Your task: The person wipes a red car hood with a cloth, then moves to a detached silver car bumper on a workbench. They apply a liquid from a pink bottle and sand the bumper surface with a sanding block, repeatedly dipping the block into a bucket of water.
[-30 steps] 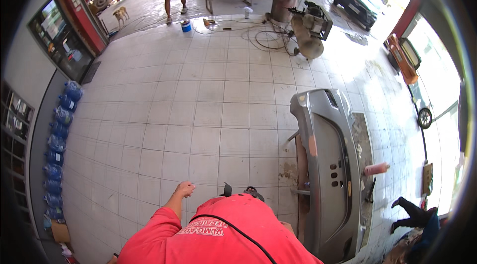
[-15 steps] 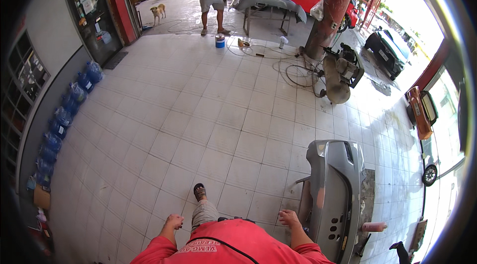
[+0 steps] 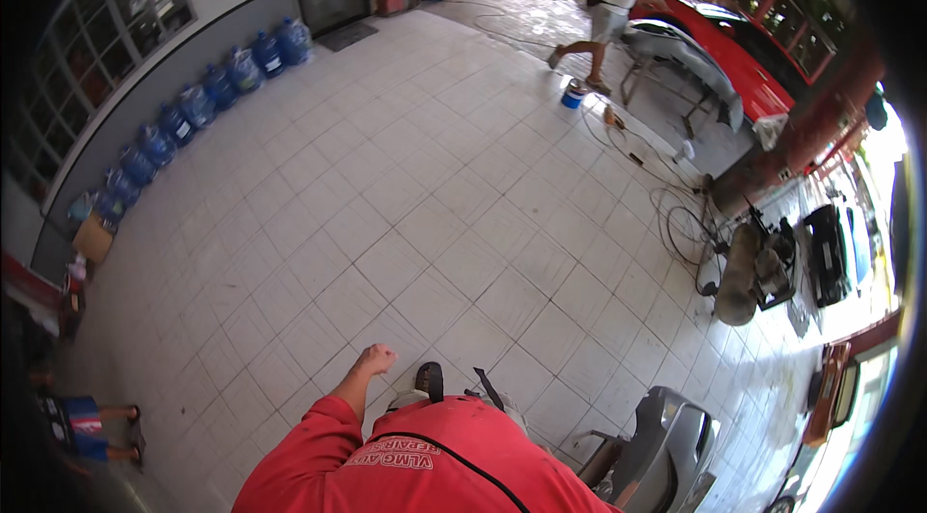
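My left hand (image 3: 377, 358) is held out in front of my body, over the tiled floor (image 3: 425, 262). Its fingers are curled into a loose fist, and I see nothing in them. It touches nothing and is nearest to my sandalled foot (image 3: 429, 379). My right hand is out of view, hidden beyond my red shirt (image 3: 463, 455). Close by on my right, a grey car bumper (image 3: 649, 428) rests on a stand, partly cut off by the lower edge.
Blue water bottles (image 3: 179, 126) line the left wall. An air compressor (image 3: 742, 271) with coiled hose stands right, near a red pillar (image 3: 801, 141). Far off, a person (image 3: 610, 11) leans over another bumper (image 3: 681, 54) by a red car. Another person (image 3: 87, 426) is at lower left.
My view has swung left, so the floor's contents shift rightward. My left hand has come forward; my right hand has left the view. The far person has turned and moved to the bumper.
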Demonstrator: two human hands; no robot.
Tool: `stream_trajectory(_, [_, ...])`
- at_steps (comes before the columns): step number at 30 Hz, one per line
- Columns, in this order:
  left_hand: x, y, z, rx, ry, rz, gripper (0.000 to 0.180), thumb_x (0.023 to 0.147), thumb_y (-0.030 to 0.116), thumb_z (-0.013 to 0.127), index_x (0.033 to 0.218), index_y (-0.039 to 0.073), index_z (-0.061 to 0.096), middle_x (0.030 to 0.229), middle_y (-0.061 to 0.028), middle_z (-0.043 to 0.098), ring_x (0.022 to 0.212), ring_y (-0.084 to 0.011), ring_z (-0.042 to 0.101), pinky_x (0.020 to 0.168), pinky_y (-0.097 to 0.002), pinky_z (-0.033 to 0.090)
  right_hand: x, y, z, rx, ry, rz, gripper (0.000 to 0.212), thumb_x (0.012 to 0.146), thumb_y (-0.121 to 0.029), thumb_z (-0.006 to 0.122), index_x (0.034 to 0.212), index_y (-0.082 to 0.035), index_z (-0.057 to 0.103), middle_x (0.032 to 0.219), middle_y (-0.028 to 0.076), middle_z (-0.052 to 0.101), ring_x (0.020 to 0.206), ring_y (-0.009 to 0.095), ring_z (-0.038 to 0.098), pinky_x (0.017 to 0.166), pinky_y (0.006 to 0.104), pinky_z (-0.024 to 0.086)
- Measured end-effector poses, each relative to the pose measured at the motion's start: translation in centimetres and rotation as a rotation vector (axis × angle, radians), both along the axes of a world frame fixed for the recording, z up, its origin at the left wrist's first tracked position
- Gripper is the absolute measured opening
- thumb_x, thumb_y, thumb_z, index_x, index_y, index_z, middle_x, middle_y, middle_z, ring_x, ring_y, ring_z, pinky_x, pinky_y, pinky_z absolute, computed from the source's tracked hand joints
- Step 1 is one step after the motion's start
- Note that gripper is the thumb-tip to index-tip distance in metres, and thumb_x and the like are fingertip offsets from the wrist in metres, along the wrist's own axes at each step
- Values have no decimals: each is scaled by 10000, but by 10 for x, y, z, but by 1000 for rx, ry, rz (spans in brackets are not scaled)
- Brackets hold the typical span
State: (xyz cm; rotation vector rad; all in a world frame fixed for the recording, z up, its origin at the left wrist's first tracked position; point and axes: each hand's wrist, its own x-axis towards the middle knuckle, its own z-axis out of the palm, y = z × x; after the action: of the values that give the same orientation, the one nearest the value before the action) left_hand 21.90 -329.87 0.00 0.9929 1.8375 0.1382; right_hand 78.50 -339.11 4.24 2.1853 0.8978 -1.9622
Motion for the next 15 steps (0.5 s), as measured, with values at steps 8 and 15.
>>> stream_trajectory(8, [-51,64,-17,222,138,136,359,969,404,690,1024,56,760,835,-109,785,717,-232,764,743,-390,604,-55,216,1,26,86,48,586,1009,-297,699,1544,-103,557,1330,99,695,1149,333,722,901,529,606])
stream_trajectory(15, [-62,65,-34,-417,-61,429,362,991,376,734,1062,21,742,865,-91,767,683,-200,747,586,-355,605,-61,403,-31,-70,32,267,566,1016,-270,685,1551,-134,558,1473,142,602,1202,424,686,937,586,599])
